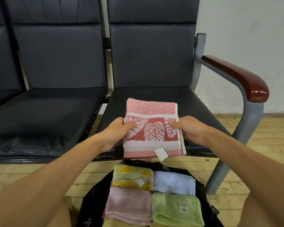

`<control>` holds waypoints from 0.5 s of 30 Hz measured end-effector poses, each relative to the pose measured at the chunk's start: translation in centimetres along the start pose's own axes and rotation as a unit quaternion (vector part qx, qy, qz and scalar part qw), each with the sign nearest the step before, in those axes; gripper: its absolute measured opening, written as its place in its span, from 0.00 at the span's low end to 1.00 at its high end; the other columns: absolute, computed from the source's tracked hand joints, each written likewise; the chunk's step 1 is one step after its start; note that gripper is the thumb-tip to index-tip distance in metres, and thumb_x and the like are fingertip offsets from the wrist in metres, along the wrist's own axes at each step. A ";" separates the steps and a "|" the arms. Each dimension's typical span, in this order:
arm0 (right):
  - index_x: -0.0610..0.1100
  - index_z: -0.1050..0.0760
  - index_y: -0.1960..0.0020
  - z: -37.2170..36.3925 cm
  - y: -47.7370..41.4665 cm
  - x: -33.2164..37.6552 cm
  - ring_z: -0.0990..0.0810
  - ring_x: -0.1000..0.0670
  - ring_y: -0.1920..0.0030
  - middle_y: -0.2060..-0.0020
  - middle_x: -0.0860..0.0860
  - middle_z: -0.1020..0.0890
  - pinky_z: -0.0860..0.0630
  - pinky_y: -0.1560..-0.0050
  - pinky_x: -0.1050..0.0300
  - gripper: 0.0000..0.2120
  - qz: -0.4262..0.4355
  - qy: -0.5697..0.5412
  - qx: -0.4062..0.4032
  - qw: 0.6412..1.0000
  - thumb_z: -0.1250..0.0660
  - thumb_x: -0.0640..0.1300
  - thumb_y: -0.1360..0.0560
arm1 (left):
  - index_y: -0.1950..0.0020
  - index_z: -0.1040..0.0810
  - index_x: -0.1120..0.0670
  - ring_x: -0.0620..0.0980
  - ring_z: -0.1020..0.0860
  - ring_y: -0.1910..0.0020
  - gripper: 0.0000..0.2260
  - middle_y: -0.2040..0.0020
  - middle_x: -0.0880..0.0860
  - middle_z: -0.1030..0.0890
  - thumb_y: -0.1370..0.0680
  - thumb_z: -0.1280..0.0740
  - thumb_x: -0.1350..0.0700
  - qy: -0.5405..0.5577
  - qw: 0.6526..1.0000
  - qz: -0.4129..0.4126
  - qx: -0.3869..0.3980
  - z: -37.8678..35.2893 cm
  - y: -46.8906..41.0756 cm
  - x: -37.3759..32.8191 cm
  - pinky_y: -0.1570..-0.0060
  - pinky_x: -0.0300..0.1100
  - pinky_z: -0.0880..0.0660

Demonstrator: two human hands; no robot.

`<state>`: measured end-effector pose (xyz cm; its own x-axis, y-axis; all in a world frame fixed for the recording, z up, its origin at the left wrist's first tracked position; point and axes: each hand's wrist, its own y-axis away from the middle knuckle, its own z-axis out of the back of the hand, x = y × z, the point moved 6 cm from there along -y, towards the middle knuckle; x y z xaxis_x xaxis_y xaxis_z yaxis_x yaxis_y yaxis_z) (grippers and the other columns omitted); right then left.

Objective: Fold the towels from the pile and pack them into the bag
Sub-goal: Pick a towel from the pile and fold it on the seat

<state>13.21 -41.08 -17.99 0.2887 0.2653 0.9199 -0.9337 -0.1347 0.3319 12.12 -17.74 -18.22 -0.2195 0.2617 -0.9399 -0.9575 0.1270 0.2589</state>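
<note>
A folded pink towel (152, 128) with a white leaf pattern and a white label is held flat above the front edge of the right seat (197, 102). My left hand (116, 130) grips its left edge, thumb on top. My right hand (187, 128) grips its right edge the same way. Below, on the floor, an open black bag (92, 202) holds folded towels side by side: a yellow one (131, 177), a pale blue one (174, 182), a pink one (129, 205) and a green one (175, 210). More yellow fabric shows under them at the bottom edge.
A row of dark padded seats (44, 112) stands ahead, with a metal frame and a red-brown armrest (236, 76) on the right. A wooden plank floor (261, 145) lies beneath, and a white wall (246, 30) is behind.
</note>
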 end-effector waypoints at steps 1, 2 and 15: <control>0.39 0.22 0.40 0.0 0.3 0.5 0.14 0.47 0.51 0.53 0.47 0.14 0.19 0.51 0.51 0.12 0.015 -0.030 -0.002 0.999 0.34 0.43 0.21 | 0.37 0.30 0.58 0.50 0.16 0.50 0.14 0.47 0.55 0.16 0.20 0.35 0.54 0.038 0.999 -0.019 -0.006 0.1 0.3 -0.4 0.45 0.50 0.21; 0.40 0.24 0.39 0.1 0.7 1.1 0.14 0.47 0.52 0.52 0.46 0.14 0.19 0.52 0.51 0.13 0.030 -0.057 -0.007 0.998 0.34 0.43 0.21 | 0.37 0.32 0.57 0.51 0.16 0.50 0.15 0.46 0.56 0.17 0.20 0.34 0.55 0.067 0.997 -0.039 -0.017 0.3 0.6 -0.9 0.47 0.50 0.20; 0.53 0.29 0.34 0.6 3.0 4.0 0.17 0.59 0.49 0.47 0.54 0.19 0.21 0.59 0.66 0.27 0.228 0.075 -0.008 0.971 0.24 0.40 0.30 | 0.33 0.32 0.40 0.45 0.22 0.44 0.25 0.42 0.42 0.26 0.25 0.30 0.60 0.001 0.981 -0.193 -0.002 0.9 3.4 -4.6 0.50 0.41 0.20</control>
<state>11.70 -41.00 -13.15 -0.1887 0.3184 0.9290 -0.9607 -0.2560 -0.1074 10.05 -17.70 -12.80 0.1587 0.1929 -0.9683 -0.9702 0.2123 -0.1167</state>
